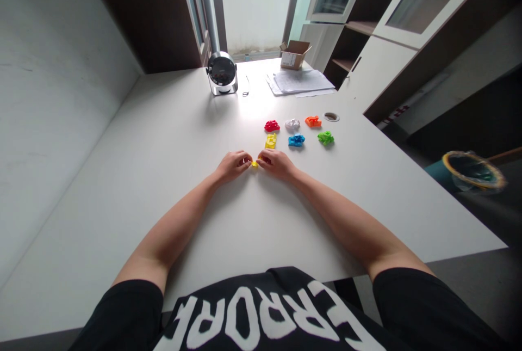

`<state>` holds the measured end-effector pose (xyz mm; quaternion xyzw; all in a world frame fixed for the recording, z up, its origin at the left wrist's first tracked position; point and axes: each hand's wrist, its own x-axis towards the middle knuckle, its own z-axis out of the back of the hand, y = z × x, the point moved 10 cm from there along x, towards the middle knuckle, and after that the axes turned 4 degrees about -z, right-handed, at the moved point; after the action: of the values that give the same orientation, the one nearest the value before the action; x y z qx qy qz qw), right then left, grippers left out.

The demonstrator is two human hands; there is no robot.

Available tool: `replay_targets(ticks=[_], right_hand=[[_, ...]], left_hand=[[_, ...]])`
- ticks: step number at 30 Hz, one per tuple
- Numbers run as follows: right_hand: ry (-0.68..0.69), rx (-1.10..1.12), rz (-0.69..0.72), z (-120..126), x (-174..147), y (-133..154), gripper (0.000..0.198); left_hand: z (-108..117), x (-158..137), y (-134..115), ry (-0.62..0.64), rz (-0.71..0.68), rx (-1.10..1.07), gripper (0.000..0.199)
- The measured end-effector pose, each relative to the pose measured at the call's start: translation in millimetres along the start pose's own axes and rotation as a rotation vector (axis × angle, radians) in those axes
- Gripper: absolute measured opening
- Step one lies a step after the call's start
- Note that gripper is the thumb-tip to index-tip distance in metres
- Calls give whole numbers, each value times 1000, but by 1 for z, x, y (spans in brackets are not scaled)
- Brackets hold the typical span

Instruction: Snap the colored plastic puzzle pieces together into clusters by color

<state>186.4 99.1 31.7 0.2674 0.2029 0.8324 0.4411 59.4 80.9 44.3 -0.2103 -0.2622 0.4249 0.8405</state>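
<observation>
Between my left hand (235, 166) and my right hand (276, 162) is a small yellow plastic piece (255, 164), pinched by the fingertips of both just above or on the table. Its exact shape is mostly covered by my fingers. Right behind my right hand lies a larger yellow plastic toy piece (270, 141). Farther back are a red piece (272, 126), a white piece (292, 125) and an orange piece (313, 121) in a row. A blue piece (296, 140) and a green piece (325, 137) lie in front of them.
On the white table (163, 139) a small round fan-like device (222, 71) stands at the back. Papers (304, 81) and an open cardboard box (294, 55) are at the back right, near a cable hole (331, 117). A lined bin (468, 171) stands beyond the right edge.
</observation>
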Motion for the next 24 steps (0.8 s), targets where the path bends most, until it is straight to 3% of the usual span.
replay_targets(ticks=[24], right_hand=[[2, 1, 12, -2, -1, -1, 18]], left_hand=[[-1, 0, 1, 6, 1, -4, 18]])
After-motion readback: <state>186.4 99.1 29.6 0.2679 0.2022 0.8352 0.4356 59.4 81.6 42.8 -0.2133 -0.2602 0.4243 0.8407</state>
